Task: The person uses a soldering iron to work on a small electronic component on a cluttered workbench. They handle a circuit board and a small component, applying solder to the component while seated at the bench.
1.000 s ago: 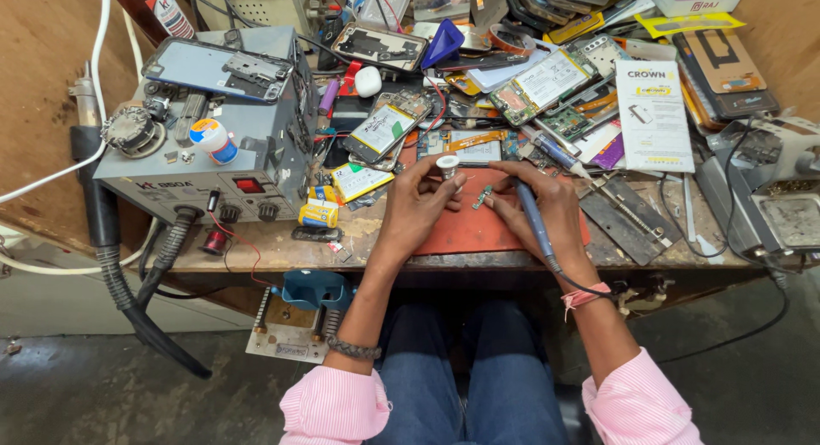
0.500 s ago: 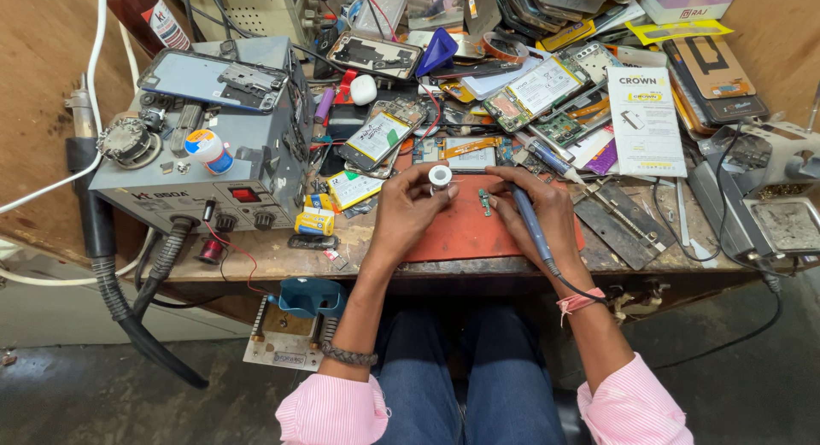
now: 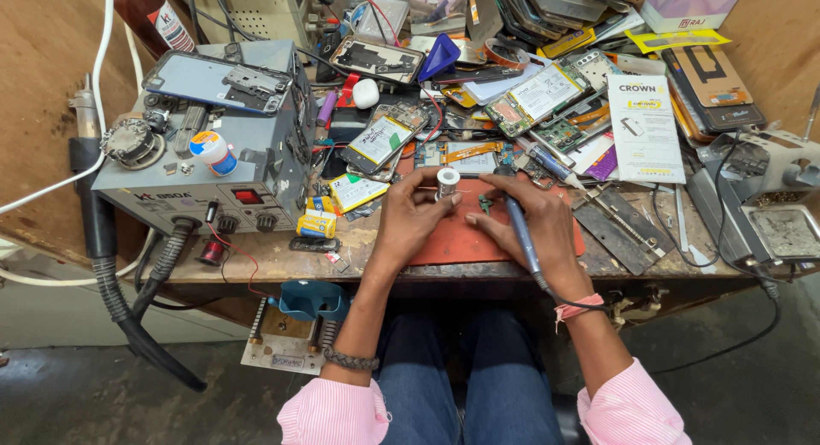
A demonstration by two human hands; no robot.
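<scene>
My left hand (image 3: 408, 219) holds a small white spool of solder wire (image 3: 447, 183) upright over a red work mat (image 3: 453, 240). My right hand (image 3: 530, 219) grips a blue-handled soldering iron (image 3: 519, 227) like a pen, its tip pointing up toward the spool. The fingers of that hand also pinch a thin wire coming off the spool. A tiny dark part (image 3: 484, 204) lies on the mat between my hands. Both sleeves are pink.
A grey hot-air rework station (image 3: 213, 167) with a black hose stands at the left. Opened phones (image 3: 380, 139), circuit boards (image 3: 538, 95), a white booklet (image 3: 645, 129) and metal tools crowd the back. A metal holder (image 3: 769, 214) sits at the right edge.
My left hand has turned the spool from lying flat to standing upright and brought it closer to my right hand. The right hand with the iron shifted slightly.
</scene>
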